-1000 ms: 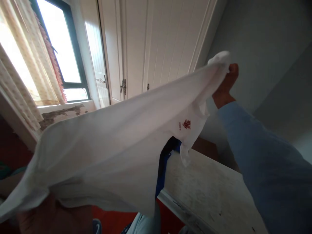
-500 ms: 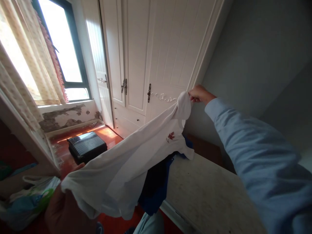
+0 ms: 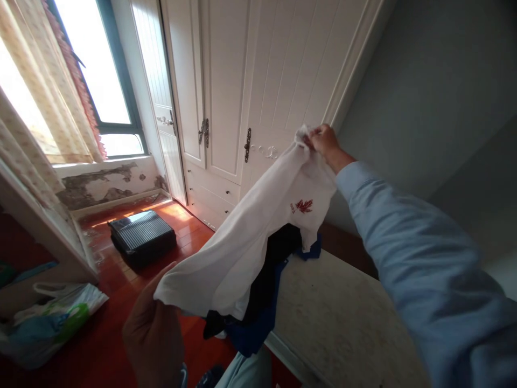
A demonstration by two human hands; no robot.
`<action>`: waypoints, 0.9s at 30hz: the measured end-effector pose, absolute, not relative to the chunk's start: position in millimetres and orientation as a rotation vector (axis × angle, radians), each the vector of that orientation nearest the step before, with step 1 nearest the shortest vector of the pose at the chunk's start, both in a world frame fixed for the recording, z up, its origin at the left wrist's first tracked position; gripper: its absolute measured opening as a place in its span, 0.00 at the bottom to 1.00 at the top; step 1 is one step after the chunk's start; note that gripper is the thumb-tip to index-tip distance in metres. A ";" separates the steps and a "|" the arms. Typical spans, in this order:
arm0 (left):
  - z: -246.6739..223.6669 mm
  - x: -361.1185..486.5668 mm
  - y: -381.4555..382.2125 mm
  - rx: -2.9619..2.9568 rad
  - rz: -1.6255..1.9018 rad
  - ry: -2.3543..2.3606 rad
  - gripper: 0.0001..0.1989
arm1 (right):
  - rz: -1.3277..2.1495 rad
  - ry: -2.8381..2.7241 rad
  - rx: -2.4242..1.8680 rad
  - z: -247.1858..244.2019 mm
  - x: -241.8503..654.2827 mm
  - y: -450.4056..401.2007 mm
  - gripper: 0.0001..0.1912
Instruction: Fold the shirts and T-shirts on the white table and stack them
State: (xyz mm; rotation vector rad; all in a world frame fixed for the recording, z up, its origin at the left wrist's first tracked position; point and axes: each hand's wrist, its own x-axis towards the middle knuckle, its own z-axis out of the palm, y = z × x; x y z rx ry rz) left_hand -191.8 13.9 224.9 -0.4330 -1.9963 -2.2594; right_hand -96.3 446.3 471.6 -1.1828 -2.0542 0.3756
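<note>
A white shirt (image 3: 258,215) with a small red leaf print hangs stretched between my two hands. My left hand (image 3: 155,328), low in the view, is closed on its near edge. At the upper right my right hand (image 3: 324,144) pinches the shirt near a bunched end. Beneath the white cloth lie black cloth (image 3: 269,269) and blue cloth (image 3: 252,334), partly hidden, at the edge of a pale, speckled flat surface (image 3: 335,312).
White wardrobe doors (image 3: 226,81) and drawers stand ahead. A black ribbed suitcase (image 3: 143,237) lies on the red floor (image 3: 189,237). At left are a plastic bag (image 3: 52,323), a curtain (image 3: 60,97) and a window.
My left hand has moved right and a little up, closer to my right hand. My right hand has risen slightly; the shirt is less stretched and its red print shows more fully.
</note>
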 end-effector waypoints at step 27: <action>109.5 -62.1 5.3 -2.367 -1.985 -2.301 0.16 | 0.820 -1.474 -1.782 47.5 249.1 45.3 0.16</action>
